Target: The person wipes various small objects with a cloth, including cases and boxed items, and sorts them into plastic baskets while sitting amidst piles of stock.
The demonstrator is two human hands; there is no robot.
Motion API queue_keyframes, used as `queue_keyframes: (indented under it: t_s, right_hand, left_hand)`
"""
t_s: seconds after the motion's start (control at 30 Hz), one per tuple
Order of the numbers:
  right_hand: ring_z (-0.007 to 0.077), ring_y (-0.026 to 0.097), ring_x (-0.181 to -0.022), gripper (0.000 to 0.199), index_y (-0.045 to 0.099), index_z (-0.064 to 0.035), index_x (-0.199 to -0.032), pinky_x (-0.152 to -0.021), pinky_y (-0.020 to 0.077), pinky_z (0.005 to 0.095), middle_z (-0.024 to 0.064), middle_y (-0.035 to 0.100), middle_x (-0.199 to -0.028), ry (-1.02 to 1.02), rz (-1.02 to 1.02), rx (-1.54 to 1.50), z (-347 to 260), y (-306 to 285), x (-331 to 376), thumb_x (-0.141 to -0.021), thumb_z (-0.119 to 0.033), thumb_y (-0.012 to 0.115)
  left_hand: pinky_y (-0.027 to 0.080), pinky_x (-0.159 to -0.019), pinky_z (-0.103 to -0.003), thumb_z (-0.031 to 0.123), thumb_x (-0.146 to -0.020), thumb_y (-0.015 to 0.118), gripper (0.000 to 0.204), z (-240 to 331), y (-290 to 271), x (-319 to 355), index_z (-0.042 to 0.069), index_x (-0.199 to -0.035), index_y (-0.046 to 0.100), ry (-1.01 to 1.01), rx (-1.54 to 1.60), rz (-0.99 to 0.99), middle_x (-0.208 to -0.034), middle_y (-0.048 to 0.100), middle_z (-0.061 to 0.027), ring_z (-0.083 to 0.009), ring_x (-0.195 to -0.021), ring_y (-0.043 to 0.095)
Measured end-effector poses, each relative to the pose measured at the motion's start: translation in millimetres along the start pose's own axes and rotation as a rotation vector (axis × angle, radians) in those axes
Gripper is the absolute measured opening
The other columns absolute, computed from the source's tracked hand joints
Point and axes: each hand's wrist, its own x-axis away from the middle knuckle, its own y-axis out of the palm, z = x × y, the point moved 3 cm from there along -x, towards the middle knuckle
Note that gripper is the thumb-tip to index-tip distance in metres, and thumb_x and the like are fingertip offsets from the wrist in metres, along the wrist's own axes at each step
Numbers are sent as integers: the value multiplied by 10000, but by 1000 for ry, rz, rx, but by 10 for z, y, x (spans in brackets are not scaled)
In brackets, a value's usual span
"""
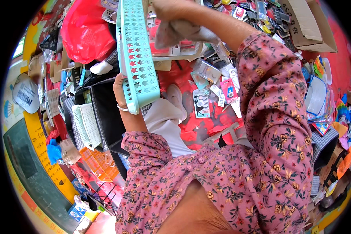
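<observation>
Head view: left hand curls firmly around mint-green perforated plastic basket; right hand clutches limp grey cloth, fingertips hidden. Basket appears light, stiff; its edge suits gripping.

A turquoise basket with rows of cut-out holes is being held tipped sideways, while a crumpled grey cloth is being gripped to its right.

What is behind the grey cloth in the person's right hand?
Around the grey cloth, red packaged items show in a pale plastic tray; what lies directly behind the cloth is covered.
</observation>
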Motion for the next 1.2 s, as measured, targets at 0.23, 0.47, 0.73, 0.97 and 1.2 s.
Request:
queue_keyframes:
  t_s: [0.23, 0.47, 0.73, 0.97, 1.2]
  right_hand:
    - [306, 599, -774, 266, 613, 1, -859, -587, 477, 405, 166, 612, -810, -65, -292, 219, 21, 376, 160, -629, -132, 591]
    - [284, 590, -864, 258, 621, -50, -916, -682, 479, 412, 128, 611, -927, -3, -225, 270, -81, 279, 138, -691, -135, 527]
    - [290, 592, -855, 410, 628, -52, -879, -708, 479, 401, 151, 611, -913, 167, -101, 281, -73, -74, 169, -699, -420, 606]
    - [259, 599, -865, 413, 625, -48, -906, -709, 484, 385, 120, 618, -926, 203, -202, 171, 165, 703, 120, -631, -357, 642]
    - [275, 582, -901, 363, 628, -115, -916, -732, 474, 400, 118, 611, -957, 53, -295, 128, -34, 524, 202, -609, -307, 660]
  left_hand:
    - [494, -661, -341, 121, -711, 494, 217, -19, 30, -15, -22, -858, 565, -102, 41, 9, -787, 617, -141, -243, -670, 597]
    - [494, -693, -338, 123, -735, 479, 228, 20, -307, -109, -37, -875, 563, -207, 45, -99, -793, 617, -142, -240, -692, 603]
    - [489, -678, -348, 125, -758, 498, 268, -15, -112, -14, -1, -993, 523, -177, -61, -80, -839, 589, -112, -215, -713, 584]
    - [500, -605, -317, 71, -698, 482, 159, -74, 0, -49, -14, -818, 542, -225, 8, -27, -723, 585, -111, -211, -614, 580]
    - [486, -684, -323, 97, -745, 472, 290, -59, 15, -13, -12, -1009, 517, -160, -12, -171, -854, 588, -115, -210, -719, 584]
